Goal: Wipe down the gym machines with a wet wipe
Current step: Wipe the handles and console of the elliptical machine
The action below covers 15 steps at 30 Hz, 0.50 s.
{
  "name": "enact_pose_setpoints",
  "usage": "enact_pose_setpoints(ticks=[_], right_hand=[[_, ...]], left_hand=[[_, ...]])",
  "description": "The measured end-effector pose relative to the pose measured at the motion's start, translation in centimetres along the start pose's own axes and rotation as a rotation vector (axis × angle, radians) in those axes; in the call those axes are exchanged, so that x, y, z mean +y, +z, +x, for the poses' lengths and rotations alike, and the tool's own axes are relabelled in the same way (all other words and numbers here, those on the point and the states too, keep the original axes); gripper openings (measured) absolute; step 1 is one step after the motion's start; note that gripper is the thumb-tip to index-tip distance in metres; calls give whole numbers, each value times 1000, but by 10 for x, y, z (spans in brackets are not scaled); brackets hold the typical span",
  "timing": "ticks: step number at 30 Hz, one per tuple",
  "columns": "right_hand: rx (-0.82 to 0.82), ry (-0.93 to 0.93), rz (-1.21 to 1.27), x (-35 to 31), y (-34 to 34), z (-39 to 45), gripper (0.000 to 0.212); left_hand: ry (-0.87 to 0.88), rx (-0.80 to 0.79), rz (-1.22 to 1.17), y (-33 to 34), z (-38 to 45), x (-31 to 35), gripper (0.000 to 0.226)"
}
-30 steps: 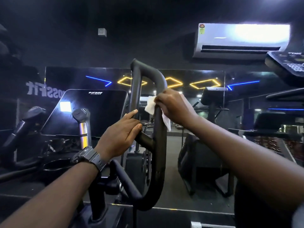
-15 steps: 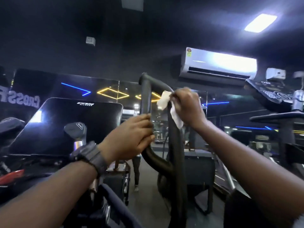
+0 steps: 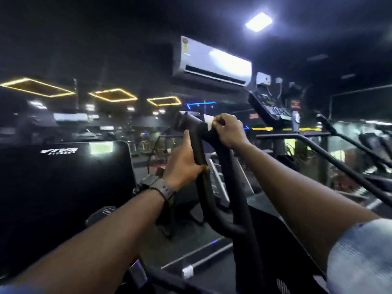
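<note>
- Now my right hand (image 3: 228, 130) pinches the wipe (image 3: 208, 121) on the handle (image 3: 198, 149); bunched, it may slip off.
- My left hand (image 3: 184, 161) grips the handle; loosened, it could swing.

Wipe (image 3: 208, 122) atop handle (image 3: 199, 149), console (image 3: 63, 183) left.

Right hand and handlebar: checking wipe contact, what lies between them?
A white wet wipe, pinched under the right hand on the handlebar; head view.
</note>
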State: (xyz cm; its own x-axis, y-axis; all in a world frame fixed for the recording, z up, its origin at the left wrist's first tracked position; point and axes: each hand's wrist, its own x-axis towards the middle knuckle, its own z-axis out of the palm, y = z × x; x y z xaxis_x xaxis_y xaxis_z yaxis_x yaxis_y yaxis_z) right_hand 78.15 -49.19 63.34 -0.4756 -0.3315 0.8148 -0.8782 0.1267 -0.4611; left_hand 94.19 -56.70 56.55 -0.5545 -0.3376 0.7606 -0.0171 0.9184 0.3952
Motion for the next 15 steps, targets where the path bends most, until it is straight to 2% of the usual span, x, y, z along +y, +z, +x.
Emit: enact_pose_setpoints(ticks=[3,5,8,11,13,15], right_hand=[[-3,47,47,-30,9,9,13],[-32,-18,100,-53,14,3,16],[-54,-136,2,-62,15,-15,26],[26,-33,22,-66,14,-5,19],[-58,-2,4,-82,19,16,17],[-207,-120,-148,-95,21,26,16]], left_hand=[[-80,-72,3,-7,5,6,102],[-128,-64,-57,-8,5,8,97],[-196,-73,-133,-8,10,6,95],[-240,-122,-130,-13,12,7,88],[-253,-168,-121,-16,12,7,88],[-274,-208,-113,-17,12,8,84]])
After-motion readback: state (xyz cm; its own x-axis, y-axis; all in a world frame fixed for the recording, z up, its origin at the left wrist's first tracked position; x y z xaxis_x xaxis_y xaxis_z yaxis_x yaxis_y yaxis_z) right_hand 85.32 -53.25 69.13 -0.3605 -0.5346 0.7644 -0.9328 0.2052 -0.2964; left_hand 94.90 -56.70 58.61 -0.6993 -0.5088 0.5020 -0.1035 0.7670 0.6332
